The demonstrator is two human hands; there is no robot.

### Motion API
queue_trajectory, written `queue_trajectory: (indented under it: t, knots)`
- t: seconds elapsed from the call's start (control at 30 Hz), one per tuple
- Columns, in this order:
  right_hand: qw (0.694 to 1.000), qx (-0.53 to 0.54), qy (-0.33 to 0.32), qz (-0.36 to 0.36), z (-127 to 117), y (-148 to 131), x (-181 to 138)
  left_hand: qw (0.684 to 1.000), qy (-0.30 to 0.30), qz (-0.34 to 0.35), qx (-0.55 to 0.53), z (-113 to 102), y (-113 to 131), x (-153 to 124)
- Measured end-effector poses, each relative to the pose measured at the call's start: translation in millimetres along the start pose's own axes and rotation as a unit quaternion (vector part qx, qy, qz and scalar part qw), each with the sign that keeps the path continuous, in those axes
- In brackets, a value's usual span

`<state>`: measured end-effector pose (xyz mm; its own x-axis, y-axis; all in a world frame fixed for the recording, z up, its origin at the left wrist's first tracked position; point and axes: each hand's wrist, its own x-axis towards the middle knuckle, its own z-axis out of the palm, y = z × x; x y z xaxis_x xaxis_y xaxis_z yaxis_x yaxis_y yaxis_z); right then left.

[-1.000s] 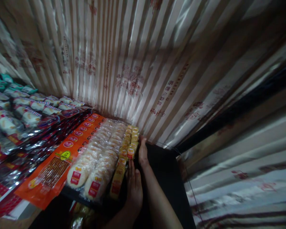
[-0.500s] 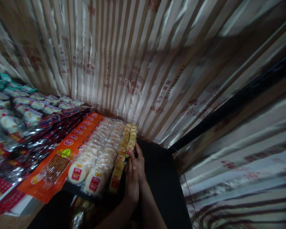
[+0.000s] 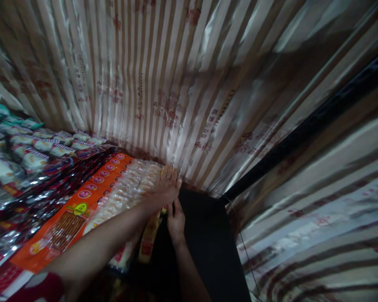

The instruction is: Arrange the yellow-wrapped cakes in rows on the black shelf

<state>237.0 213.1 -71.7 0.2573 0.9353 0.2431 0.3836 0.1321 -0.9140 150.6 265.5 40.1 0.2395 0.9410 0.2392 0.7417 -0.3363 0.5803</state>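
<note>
My left hand (image 3: 167, 187) lies palm down over the far end of a row of small yellow packets (image 3: 148, 240), its fingers stretched toward the curtain. My left forearm crosses above rows of clear-wrapped white round snacks (image 3: 137, 179). Along the right side of the yellow row is my right hand (image 3: 177, 221), fingers extended and pointing away from me, close to the packets. Neither hand is wrapped around anything. The far yellow packets are mostly covered by my left hand.
Left of the white snacks lies a long orange snack packet (image 3: 66, 224), then dark red shiny packs (image 3: 78, 174) and white bread-like packs (image 3: 30, 158). A black table surface (image 3: 208, 239) is on the right. Behind hangs a striped curtain (image 3: 164, 84) with a dark pole (image 3: 271, 163).
My left hand has moved away from me, from beside the near packets onto the far end of the yellow row. My right hand has drawn slightly nearer. The view has shifted a little.
</note>
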Motion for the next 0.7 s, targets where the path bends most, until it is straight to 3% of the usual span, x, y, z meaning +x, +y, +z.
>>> queue_trajectory:
  t: [0.1, 0.2, 0.4, 0.57, 0.7]
  knots:
    - [0.999, -0.039, 0.001, -0.007, 2.2, 2.1, 0.9, 0.996, -0.062, 0.000, 0.059, 13.0, -18.0, 29.0]
    - [0.999, -0.044, 0.002, -0.013, 3.9, 6.5, 0.6, 0.989, -0.114, 0.049, 0.085, 25.0, -20.5, 32.6]
    - [0.996, -0.078, 0.021, -0.033, 5.3, 12.8, -0.5, 0.993, -0.077, 0.007, 0.089, 33.5, -8.1, 37.2]
    - [0.997, -0.070, 0.000, -0.039, 4.7, 8.9, -0.5, 0.989, -0.097, 0.018, 0.112, 41.6, -12.5, 33.5]
    - [0.997, -0.074, 0.009, -0.029, 4.3, 3.0, -0.4, 0.994, -0.076, 0.013, 0.071, 38.0, -14.0, 32.3]
